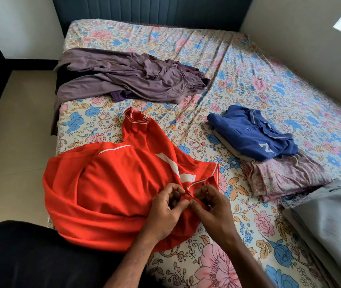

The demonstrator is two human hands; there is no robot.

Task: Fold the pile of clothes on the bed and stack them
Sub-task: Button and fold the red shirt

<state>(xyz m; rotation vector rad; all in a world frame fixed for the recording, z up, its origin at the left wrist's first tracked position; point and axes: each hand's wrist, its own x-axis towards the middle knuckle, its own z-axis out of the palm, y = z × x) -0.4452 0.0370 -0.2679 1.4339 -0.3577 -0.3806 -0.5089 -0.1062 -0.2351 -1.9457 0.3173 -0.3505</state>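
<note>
Both hands meet low at the near edge of the bed (186,40): left hand (166,210) and right hand (213,206), fingers (183,203) curled, pinching the red shirt (111,183) near its collar. It lies rumpled just before me, so I judge I'm straightening it, not yet folding. Next I need it flat, sleeves tucked in. To the right waits the stack, blue polo (252,134) on top; beyond, the unfolded purple clothes (124,77). Nothing blocks the way.

red shirt (111,183) rumpled, near edge | purple clothes (128,77) unfolded | folded stack (254,138) right
</note>
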